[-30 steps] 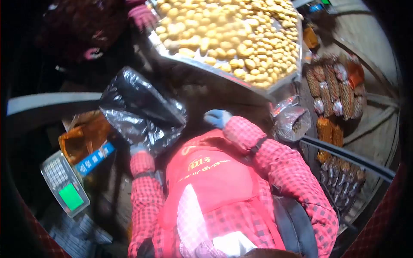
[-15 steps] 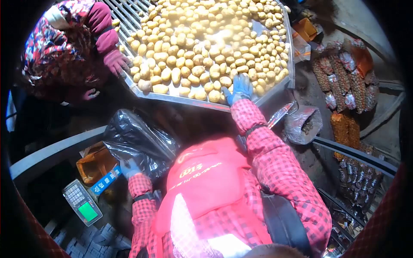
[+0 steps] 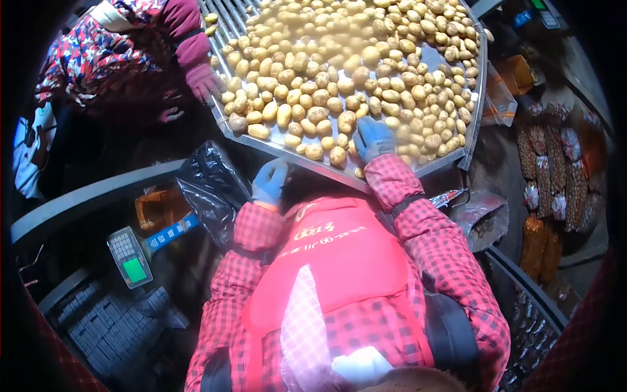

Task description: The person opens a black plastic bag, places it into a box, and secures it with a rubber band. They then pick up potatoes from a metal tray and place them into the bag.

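Many yellow potatoes (image 3: 318, 114) cover a metal-rimmed sorting table (image 3: 307, 160). At its front edge my right hand (image 3: 374, 138), in a blue glove, lies against the potatoes with its fingers spread, holding nothing that I can see. Below the rim, my left hand (image 3: 270, 181), also blue-gloved, is raised in front of my red apron (image 3: 333, 255). Its fingers look loosely open, with nothing visible in them. Just left of that hand hangs a black plastic bag (image 3: 212, 189).
Another person's pink-gloved hand (image 3: 204, 81) rests at the table's left edge. A scale (image 3: 130, 257), a blue strip (image 3: 172, 232) and an orange container (image 3: 162, 208) are at lower left. Filled net bags (image 3: 555, 166) and an open plastic bag (image 3: 482, 222) lie at right.
My left hand has left the black bag and blue strip and moved up and right towards the table rim. My right hand stays at the potatoes. The whole view has shifted.
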The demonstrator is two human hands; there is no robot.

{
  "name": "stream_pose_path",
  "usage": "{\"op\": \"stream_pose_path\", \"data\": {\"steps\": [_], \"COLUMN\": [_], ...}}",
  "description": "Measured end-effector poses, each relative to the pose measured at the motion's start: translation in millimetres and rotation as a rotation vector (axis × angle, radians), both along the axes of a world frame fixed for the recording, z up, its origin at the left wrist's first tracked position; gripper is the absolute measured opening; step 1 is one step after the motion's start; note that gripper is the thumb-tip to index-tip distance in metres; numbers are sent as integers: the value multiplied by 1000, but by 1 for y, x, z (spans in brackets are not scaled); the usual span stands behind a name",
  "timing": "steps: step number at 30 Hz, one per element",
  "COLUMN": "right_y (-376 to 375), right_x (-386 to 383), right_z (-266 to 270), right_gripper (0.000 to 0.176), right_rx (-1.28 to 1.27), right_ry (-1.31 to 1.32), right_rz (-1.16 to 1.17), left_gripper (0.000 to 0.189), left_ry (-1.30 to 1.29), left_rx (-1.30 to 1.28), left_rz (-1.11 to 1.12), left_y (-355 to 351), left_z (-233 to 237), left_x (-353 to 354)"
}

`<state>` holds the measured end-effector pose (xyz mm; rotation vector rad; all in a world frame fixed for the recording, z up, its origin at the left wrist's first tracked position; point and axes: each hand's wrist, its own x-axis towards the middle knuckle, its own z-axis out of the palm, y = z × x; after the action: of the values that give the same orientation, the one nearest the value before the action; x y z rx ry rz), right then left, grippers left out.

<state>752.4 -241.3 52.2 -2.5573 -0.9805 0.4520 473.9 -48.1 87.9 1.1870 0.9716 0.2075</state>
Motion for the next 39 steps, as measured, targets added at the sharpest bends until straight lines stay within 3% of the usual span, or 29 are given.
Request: {"op": "stream_pose_path", "data": {"steps": [2, 4, 8, 10, 11, 14, 15, 17, 20, 22, 23, 24, 25, 26, 27, 28, 29, 30, 32, 33, 34, 36, 38, 39], "right_y": [5, 13, 7, 5, 8, 11, 11, 6, 3, 3, 2, 3, 9, 15, 22, 26, 28, 36, 52, 51, 57, 70, 68, 71], "right_x": [10, 28, 49, 48, 30, 5, 4, -1, -12, -15, -16, -16, -16, -19, -25, -28, -21, -4, 11, 21, 25, 29, 30, 16], "right_z": [-12, 5, 9, 4, -4, 75, 60, 11, -1, -1, 0, 2, 13, 33, 61, 77, 35, 9, 5, -29, -28, -22, -10, 15], "right_gripper": [25, 25, 40, 49, 54, 52, 52, 52, 53, 55, 59, 63, 64, 64, 62, 60, 48, 50, 49, 47, 47, 65, 60, 57], "right_rx": [-17, -141, 25, 281, 496, 79, 71, -221, -270, -209, -79, 52, 118, 112, 90, 66, 317, 224, -213, -208, -210, -471, -334, -208], "right_ry": [-182, -140, 116, 430, 747, 482, 478, 197, 146, 140, 227, 306, 638, 624, 667, 707, 293, -63, -301, -339, -344, -94, -65, 102], "right_rz": [115, 128, 3, -210, -221, 221, 228, 394, 348, 329, 217, 101, 96, 89, 171, 251, 431, 544, 551, 520, 520, 483, 475, 300], "left_gripper": [33, 40, 52, 58, 61, 66, 62, 59, 49, 42, 42, 42, 44, 46, 47, 47, 45, 44, 41, 41, 41, 41, 42, 44], "left_ry": [-11, 24, -202, -194, -168, -189, -250, -257, -444, -31, -180, -190, -98, -8, -95, -112, -188, -268, -434, -373, -304, -231, -158, -131], "left_rx": [-245, -259, -504, -666, -740, -824, -903, -972, -1080, -737, -896, -894, -885, -878, -864, -874, -919, -962, -1048, -781, -513, -650, -785, -803], "left_rz": [127, 158, 28, 9, 25, 232, 210, 232, 180, -63, -115, -125, -93, -61, -72, -83, -134, -184, -229, -243, -249, -220, -196, -161], "left_y": [-18, -22, -24, -29, -31, -40, -36, -34, -31, -29, -28, -25, -26, -29, -33, -32, -29, -23, -25, -31, -32, -22, -19, -20], "left_z": [32, 33, 27, 18, 16, 39, 20, -7, -2, 36, 8, 23, 52, 68, 66, 43, 7, -13, 1, 22, 36, 47, 58, 66], "left_x": [25, 38, 59, 75, 80, 95, 88, 75, 57, 57, 43, 47, 52, 52, 43, 33, 25, 23, 8, 2, -3, -9, -9, -6]}}
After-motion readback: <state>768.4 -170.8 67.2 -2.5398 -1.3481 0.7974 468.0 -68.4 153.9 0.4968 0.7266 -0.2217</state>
